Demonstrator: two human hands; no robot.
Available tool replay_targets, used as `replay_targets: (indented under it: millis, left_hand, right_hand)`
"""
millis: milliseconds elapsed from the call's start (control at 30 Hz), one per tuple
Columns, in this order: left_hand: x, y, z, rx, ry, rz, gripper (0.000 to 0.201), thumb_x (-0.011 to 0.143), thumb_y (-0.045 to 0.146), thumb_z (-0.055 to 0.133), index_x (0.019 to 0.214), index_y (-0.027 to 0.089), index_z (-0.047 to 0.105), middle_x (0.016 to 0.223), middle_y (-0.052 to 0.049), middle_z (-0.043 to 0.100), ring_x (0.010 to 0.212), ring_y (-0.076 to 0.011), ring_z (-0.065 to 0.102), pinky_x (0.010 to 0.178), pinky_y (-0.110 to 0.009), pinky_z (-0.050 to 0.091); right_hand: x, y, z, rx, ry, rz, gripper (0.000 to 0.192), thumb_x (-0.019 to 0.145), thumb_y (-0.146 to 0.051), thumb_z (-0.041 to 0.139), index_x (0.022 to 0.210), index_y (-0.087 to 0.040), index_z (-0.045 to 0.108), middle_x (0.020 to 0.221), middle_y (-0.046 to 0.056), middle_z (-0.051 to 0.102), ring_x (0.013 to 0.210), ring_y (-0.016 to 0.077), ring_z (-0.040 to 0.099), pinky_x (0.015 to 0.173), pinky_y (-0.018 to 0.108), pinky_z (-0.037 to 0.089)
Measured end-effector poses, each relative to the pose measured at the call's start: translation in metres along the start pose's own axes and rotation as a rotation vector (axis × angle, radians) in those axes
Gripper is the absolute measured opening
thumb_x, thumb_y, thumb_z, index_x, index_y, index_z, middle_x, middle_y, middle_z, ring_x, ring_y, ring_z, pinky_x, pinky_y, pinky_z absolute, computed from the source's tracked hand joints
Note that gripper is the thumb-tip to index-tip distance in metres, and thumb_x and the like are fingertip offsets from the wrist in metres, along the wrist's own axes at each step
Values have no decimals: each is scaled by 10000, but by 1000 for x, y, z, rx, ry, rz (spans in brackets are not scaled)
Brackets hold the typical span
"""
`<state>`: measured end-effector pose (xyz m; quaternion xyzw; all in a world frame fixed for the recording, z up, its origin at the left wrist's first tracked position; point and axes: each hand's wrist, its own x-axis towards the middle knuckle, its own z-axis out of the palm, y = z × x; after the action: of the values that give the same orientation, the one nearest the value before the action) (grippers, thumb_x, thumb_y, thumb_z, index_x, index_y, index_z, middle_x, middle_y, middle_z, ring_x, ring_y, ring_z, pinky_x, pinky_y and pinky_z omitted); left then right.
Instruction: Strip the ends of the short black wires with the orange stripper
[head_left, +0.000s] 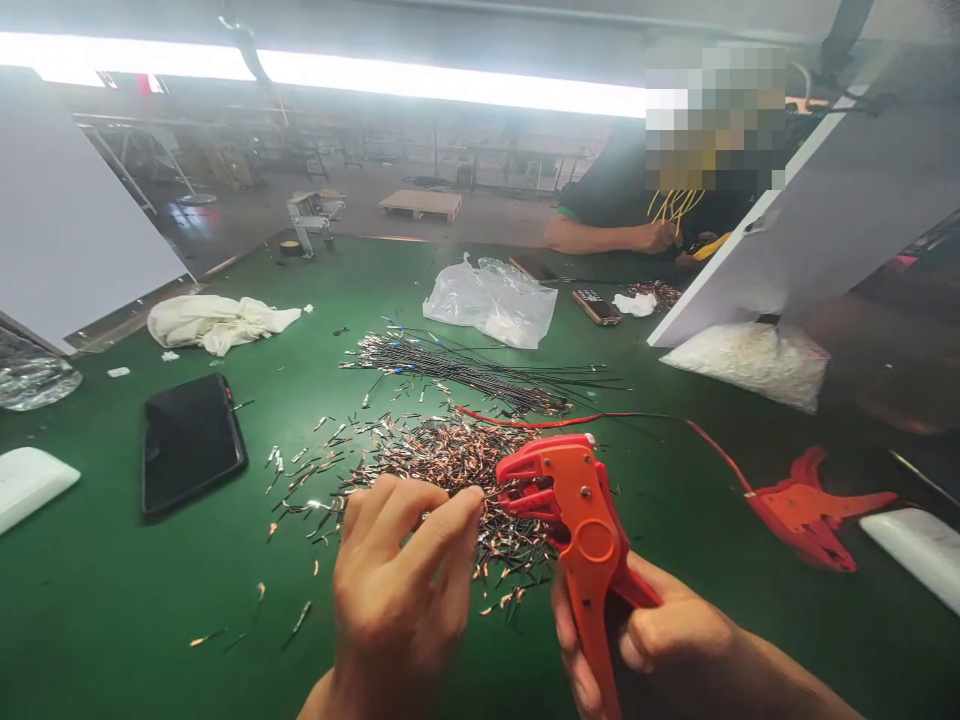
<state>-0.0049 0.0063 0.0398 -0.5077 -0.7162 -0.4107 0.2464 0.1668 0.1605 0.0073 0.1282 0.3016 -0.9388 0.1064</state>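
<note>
While thin black wire (pixel 492 492), likely springy, is pinched by left hand (pixel 401 575) | red-orange plastic stripper (pixel 592 535) handle-gripped by right hand (pixel 671 622)

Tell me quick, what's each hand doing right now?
Left hand: closed, pinching a thin dark wire.
Right hand: closed around the red-and-orange wire stripper.

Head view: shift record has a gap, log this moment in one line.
right hand: around red-orange wire stripper; left hand: pinching dark wire at stripper's mouth; clippings: heaped on green table
</note>
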Motion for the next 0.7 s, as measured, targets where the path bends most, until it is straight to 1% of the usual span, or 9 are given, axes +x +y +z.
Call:
replay_targets:
  millis: [167, 300, 467, 567, 633, 700]
  left_hand:
    - [3, 5, 0, 47, 20, 31, 207, 828, 15, 663, 952, 177, 700, 721, 5, 630, 647, -130, 525, 650, -287, 368]
    - [5, 6, 0, 32, 30, 56, 233, 815, -20, 640, 927, 172, 708, 715, 3, 629, 651, -127, 526, 661, -276, 384]
    - [5, 4, 0, 11, 35, 46, 244, 817, -37, 615, 903, 166, 718, 714, -1, 615, 647, -125, 513, 655, -276, 370]
    - [5, 3, -1, 13, 32, 64, 256, 817, -43, 610, 910, 170, 717, 720, 1, 616, 657, -125, 503, 662, -277, 372]
    - [6, 3, -2, 20, 24, 83, 270, 815, -48, 608, 922, 178, 710, 725, 5, 620, 662, -125, 505, 667, -276, 381]
    - [7, 2, -3, 25, 20, 92, 284, 814, -52, 602, 932, 187, 701, 726, 11, 620, 661, -124, 503, 668, -273, 388]
  right_hand:
    - [1, -1, -1, -75, -12, 24, 343, 576, -97, 561, 900, -93, 677, 720, 91, 725, 619, 165, 659, 585, 247, 486]
    - [3, 3, -1, -27, -14, -17, 302, 619, -131, 593, 905, -82, 680, 695, 88, 707, 625, 175, 664, 631, 284, 509]
    - [3, 1, 5, -26, -28, -42, 221, 685, -179, 671, 883, -81, 671, 614, 37, 626, 554, 122, 582, 578, 231, 482]
    - [3, -1, 8, -82, -54, -67, 267, 742, -292, 744, 890, -86, 658, 610, 12, 575, 543, 99, 529, 540, 197, 438]
    - [4, 0, 9, -125, -70, -90, 317, 770, -377, 752, 874, -96, 649, 604, -4, 551, 517, 82, 488, 511, 183, 409]
    - [5, 3, 8, -152, -61, -102, 339, 770, -414, 755, 834, -102, 640, 582, -21, 520, 490, 69, 450, 484, 174, 383]
